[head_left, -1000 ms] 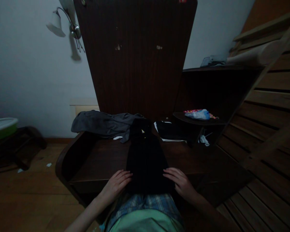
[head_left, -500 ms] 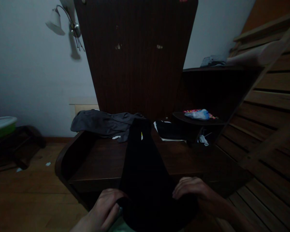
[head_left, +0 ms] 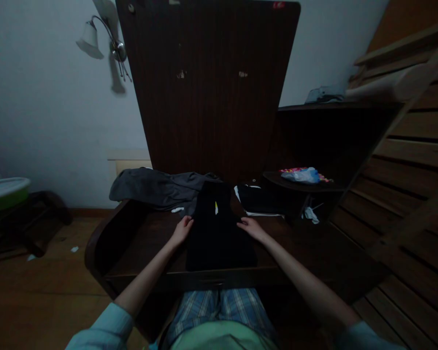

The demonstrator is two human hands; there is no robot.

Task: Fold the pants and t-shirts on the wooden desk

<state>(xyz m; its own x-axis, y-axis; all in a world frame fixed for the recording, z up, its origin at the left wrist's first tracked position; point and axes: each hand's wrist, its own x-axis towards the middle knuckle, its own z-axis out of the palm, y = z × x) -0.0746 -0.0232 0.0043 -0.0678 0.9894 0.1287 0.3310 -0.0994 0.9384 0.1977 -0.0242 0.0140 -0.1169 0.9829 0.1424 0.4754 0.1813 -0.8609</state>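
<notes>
Dim light falls on a dark wooden surface (head_left: 146, 248) that stands before a tall brown panel (head_left: 208, 87), and a black garment (head_left: 219, 233) lies on it in a compact oblong with a small yellow tag near its far end. Half a second ago the near end of that garment was lifted in both hands, close to the person's lap; now it sits doubled over on the surface, shorter than it was a second ago, when it ran right down to the near edge. That reads as one fold just laid flat, with the edges now being squared.

Each hand has moved out to the far half of the garment. The left hand (head_left: 183, 228) rests on its left edge and the right hand (head_left: 250, 227) on its right edge, fingers loosely extended against the cloth, not closed round anything.

Beyond the garment to the left lies a crumpled grey garment (head_left: 156, 187); beyond it to the right, a dark folded pile (head_left: 257, 198). Further right of the garment, a small shelf holds a pale plastic bag (head_left: 302, 175).
</notes>
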